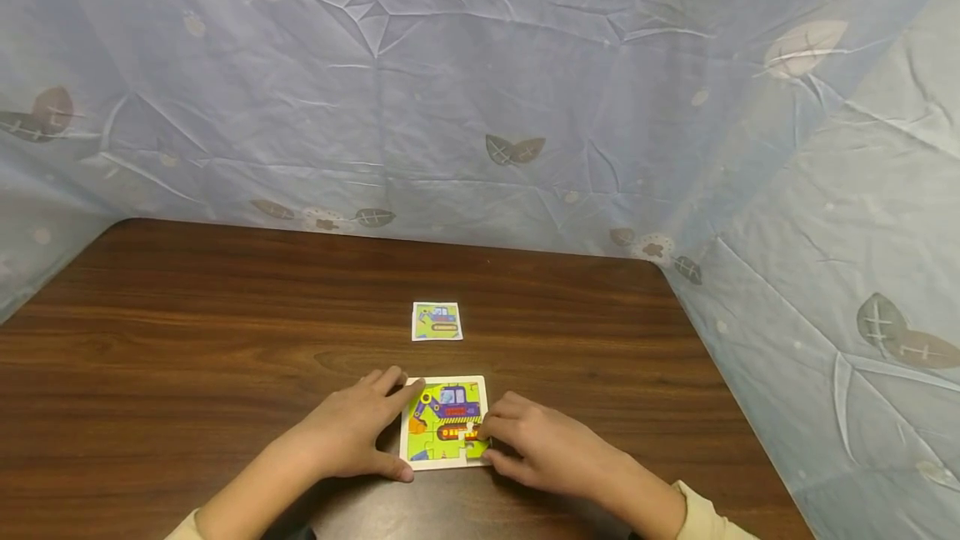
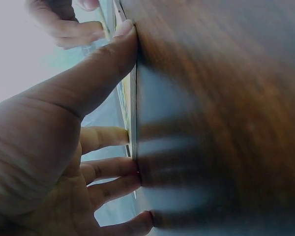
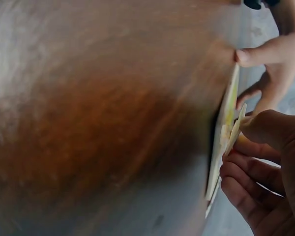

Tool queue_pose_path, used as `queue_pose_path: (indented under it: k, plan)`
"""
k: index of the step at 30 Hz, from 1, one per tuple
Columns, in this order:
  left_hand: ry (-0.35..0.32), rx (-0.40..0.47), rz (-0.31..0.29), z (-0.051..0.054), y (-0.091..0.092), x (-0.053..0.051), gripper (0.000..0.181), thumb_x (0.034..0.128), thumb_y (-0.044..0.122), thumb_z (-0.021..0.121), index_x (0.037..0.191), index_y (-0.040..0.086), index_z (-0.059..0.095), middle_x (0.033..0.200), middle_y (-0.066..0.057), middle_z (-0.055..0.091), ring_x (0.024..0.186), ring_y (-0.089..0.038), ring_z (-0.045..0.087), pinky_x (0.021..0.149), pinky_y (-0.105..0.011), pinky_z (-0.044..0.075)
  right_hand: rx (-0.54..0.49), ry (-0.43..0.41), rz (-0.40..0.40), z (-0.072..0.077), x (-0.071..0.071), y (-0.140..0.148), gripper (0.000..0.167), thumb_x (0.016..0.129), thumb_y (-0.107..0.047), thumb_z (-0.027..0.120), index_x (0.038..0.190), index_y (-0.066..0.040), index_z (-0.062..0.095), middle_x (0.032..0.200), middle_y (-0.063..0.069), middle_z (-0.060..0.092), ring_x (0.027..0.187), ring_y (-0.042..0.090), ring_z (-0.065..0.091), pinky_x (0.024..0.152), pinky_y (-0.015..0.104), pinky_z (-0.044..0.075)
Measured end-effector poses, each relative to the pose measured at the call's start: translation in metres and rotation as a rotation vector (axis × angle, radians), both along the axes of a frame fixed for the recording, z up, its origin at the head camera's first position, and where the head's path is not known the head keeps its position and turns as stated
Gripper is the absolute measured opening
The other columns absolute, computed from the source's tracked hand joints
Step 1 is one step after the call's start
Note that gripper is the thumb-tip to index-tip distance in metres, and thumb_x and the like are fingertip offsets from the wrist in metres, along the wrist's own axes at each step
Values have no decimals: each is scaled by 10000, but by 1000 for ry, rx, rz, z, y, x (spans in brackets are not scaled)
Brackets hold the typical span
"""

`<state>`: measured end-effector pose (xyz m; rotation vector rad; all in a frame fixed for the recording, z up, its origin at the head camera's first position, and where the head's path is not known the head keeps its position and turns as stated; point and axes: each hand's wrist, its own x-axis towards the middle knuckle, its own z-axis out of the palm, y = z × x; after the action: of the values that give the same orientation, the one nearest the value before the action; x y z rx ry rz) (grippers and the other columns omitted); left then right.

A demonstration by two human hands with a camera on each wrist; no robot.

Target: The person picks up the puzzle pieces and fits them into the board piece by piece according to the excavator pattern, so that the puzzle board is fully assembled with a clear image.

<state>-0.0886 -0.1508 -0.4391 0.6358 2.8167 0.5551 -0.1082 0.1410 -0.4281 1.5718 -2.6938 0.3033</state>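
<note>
A jigsaw puzzle board (image 1: 442, 464) with a white border lies on the table, its picture a purple excavator on green. My left hand (image 1: 352, 427) spreads over its left side, the thumb at the lower left corner and the index finger at the upper left edge. At the lower right of the board, my right hand (image 1: 543, 444) pinches a puzzle piece (image 3: 236, 130) between thumb and fingers. In the right wrist view that piece tilts against the board. Pale gaps show around the lower right of the picture; the fingers partly cover this corner.
Beyond the board, a small square card (image 1: 437, 321) with a matching excavator picture lies flat on the dark wood table (image 1: 225, 315). Behind the table and along its right side hangs a pale, creased curtain (image 1: 450, 90) with a leaf pattern.
</note>
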Motion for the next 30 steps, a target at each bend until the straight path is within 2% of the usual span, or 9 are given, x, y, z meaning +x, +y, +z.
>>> queue_pose_path:
  k: [5, 11, 18, 22, 30]
  plan:
    - [16, 10, -15, -1, 0, 1, 1083, 718, 641, 879, 1579, 128, 468, 1558, -173, 470, 1471, -491, 437, 1049, -722, 476, 5, 75, 28, -5, -1, -5, 90, 1011, -252, 699, 1047, -178, 736, 1046, -89, 685, 985, 26, 589, 836, 139, 529]
    - [39, 12, -11, -2, -1, 1, 1069, 714, 628, 888, 1565, 122, 485, 1511, -153, 503, 1442, -489, 467, 1021, -718, 496, 64, 182, 67, -4, 0, -13, 97, 1006, -255, 708, 1030, -172, 752, 1044, -80, 713, 992, 48, 610, 848, 159, 547]
    - [28, 12, -7, 0, -1, 1, 1069, 716, 633, 884, 1571, 132, 481, 1544, -175, 484, 1460, -523, 440, 1028, -753, 468, 94, 328, 91, -6, 2, -16, 75, 980, -253, 736, 976, -180, 751, 995, -84, 705, 932, 55, 593, 809, 161, 537]
    - [29, 11, -7, 1, -1, 1, 1063, 721, 624, 886, 1570, 130, 482, 1532, -165, 490, 1455, -514, 449, 1022, -736, 483, 86, 343, 79, -8, 3, -17, 66, 968, -245, 747, 968, -179, 753, 990, -82, 699, 931, 57, 590, 807, 159, 537]
    - [31, 2, -8, 1, 0, 1, 1064, 716, 626, 888, 1567, 130, 485, 1510, -154, 502, 1443, -500, 464, 1001, -737, 494, 103, 323, 54, -8, 5, -17, 71, 945, -245, 781, 976, -181, 780, 1009, -66, 677, 926, 52, 571, 787, 142, 529]
